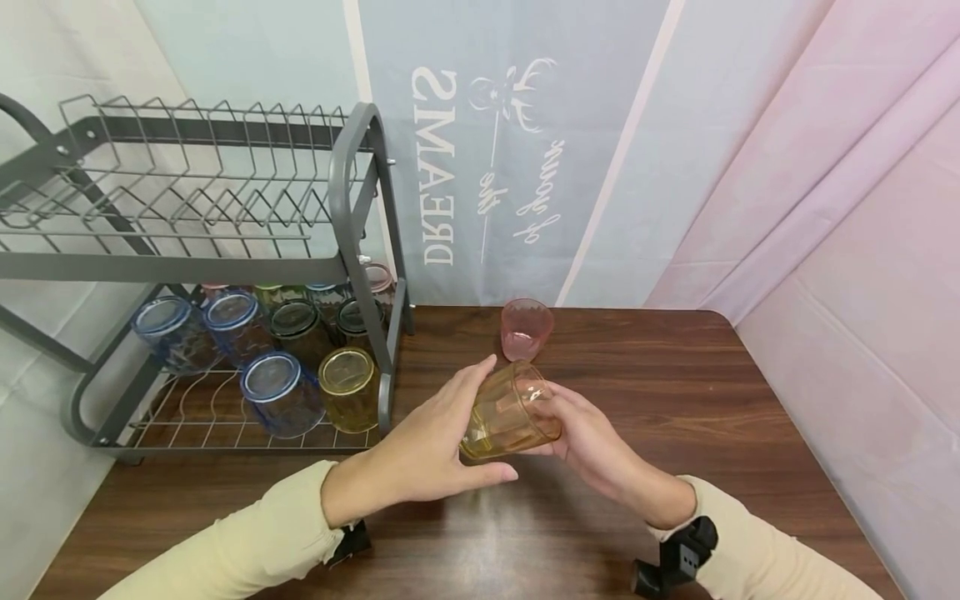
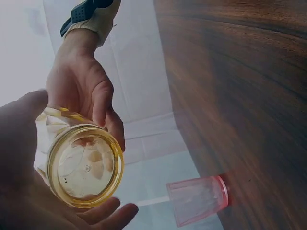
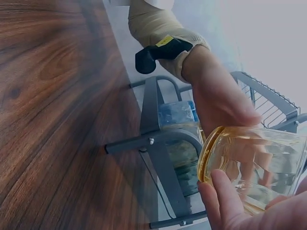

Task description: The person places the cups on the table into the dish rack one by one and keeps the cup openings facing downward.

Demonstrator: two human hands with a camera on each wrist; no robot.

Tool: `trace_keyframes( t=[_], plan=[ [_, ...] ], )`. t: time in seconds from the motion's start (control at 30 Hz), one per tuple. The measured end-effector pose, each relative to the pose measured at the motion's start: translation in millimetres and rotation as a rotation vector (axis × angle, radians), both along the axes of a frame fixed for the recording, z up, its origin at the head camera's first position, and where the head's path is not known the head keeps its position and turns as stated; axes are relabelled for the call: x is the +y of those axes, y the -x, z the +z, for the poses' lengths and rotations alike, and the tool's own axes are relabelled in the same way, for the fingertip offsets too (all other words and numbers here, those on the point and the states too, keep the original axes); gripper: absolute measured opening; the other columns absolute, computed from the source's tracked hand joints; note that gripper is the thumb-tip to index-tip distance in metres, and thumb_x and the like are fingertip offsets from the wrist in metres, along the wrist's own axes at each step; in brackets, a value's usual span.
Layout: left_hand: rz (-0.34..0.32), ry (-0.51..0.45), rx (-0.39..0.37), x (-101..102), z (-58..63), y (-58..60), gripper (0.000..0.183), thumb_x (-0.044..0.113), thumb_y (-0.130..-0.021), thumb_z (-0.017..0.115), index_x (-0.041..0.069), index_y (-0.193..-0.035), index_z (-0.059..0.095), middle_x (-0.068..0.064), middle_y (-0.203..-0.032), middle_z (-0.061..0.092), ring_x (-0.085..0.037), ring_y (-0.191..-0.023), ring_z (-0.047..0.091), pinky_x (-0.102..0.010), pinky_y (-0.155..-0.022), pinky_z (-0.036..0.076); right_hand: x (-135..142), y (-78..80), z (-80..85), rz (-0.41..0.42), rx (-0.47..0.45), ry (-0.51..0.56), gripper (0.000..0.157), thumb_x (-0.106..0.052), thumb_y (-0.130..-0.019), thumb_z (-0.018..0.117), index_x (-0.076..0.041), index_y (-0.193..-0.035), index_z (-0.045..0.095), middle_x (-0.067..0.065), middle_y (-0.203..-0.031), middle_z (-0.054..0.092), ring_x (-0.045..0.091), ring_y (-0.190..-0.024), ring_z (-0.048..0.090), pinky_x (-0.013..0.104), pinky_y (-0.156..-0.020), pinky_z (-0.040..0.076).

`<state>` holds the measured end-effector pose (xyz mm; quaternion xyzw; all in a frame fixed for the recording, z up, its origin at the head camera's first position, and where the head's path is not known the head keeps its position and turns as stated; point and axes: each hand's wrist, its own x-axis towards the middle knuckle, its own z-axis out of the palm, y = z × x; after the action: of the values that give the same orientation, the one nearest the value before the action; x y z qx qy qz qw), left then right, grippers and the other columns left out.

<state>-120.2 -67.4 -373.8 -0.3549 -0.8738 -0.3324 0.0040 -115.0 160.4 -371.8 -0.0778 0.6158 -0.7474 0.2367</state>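
An amber drinking glass (image 1: 498,417) is held tilted above the table between both hands, its round base (image 2: 86,167) turned to the left wrist camera. My right hand (image 1: 596,450) grips it near the rim, with fingers (image 3: 223,191) along its side. My left hand (image 1: 420,450) reaches around the base end, the index finger and thumb stretched out on either side; in the head view the thumb stands apart from the glass. Its other fingers are mostly hidden behind the glass. Beyond the hands, a pink glass (image 1: 527,329) stands upright on the table.
A dark two-tier metal rack (image 1: 356,192) stands on the left. On its lower shelf sit several upturned glasses, among them a blue one (image 1: 281,396) and a yellow one (image 1: 348,392). The brown wooden table (image 1: 675,400) ends against curtains at the back and right.
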Motion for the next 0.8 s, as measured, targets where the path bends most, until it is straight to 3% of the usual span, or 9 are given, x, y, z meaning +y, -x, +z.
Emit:
trace_keyframes(
  t=[0.23,0.4,0.57,0.8],
  plan=[
    [-0.003,-0.089,0.000,-1.3,-1.1,-0.3,0.107,0.033,-0.079,0.089,0.008,-0.158,0.022,-0.012,-0.145,0.049,-0.022,-0.130,0.052,-0.042,-0.109,0.046,-0.6,1.6,-1.1,0.047,-0.001,0.061,0.045,-0.012,-0.106,0.037,0.015,-0.142,0.039,0.007,-0.116,0.071,0.021,-0.105,0.070,0.045,-0.091,0.058],
    [-0.003,-0.160,-0.053,-2.5,-0.8,0.5,0.095,0.027,-0.079,0.090,0.005,-0.149,0.028,-0.012,-0.137,0.053,-0.019,-0.121,0.058,-0.039,-0.105,0.049,1.7,6.0,-4.2,0.099,0.015,0.099,0.039,-0.012,-0.107,0.036,0.011,-0.137,0.047,0.009,-0.115,0.071,0.024,-0.104,0.070,0.047,-0.087,0.059],
    [0.027,-0.188,-0.077,-3.6,2.0,-0.9,0.092,0.027,-0.078,0.090,0.008,-0.145,0.029,-0.011,-0.136,0.054,-0.019,-0.117,0.060,-0.041,-0.101,0.051,7.0,11.1,-6.6,0.119,0.026,0.051,0.034,-0.011,-0.107,0.037,0.002,-0.132,0.054,0.009,-0.118,0.068,0.027,-0.102,0.070,0.047,-0.080,0.061],
    [0.062,-0.295,-0.083,-3.8,2.2,-2.7,0.088,0.024,-0.074,0.093,0.011,-0.137,0.032,-0.007,-0.138,0.056,-0.018,-0.120,0.058,-0.042,-0.101,0.049,11.6,14.2,-7.2,0.086,0.031,-0.049,0.036,-0.005,-0.100,0.043,0.004,-0.135,0.051,0.007,-0.113,0.070,0.023,-0.096,0.071,0.041,-0.072,0.062]
  ],
)
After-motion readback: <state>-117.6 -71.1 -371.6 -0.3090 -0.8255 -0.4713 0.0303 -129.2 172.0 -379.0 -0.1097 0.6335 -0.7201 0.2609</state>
